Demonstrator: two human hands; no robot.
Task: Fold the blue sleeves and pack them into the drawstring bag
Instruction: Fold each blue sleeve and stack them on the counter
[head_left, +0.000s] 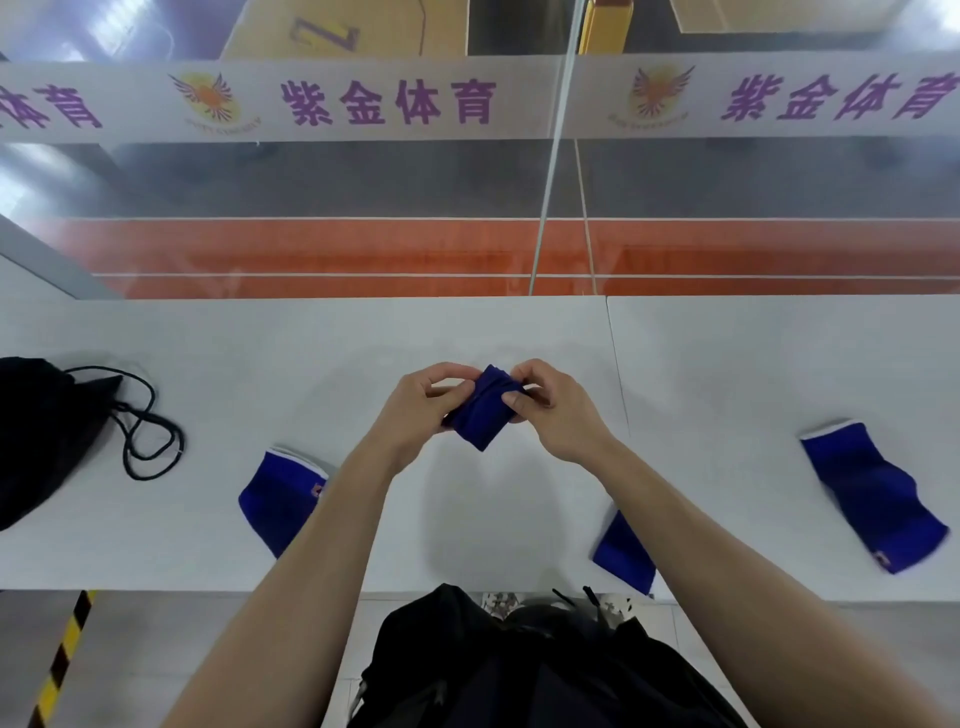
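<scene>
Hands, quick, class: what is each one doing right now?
Left hand: closed, pinching the folded sleeve.
Right hand: closed on the same sleeve, held above the table.

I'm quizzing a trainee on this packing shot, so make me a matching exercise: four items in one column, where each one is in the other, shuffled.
Items
1. folded sleeve
2. drawstring bag
3. sleeve with white cuff
4. short sleeve

Places
A. far left of the table
B. table's near edge, under the right forearm
C. held by both hands
D. far right of the table

Pairs: 1-C, 2-A, 3-D, 4-B
</scene>
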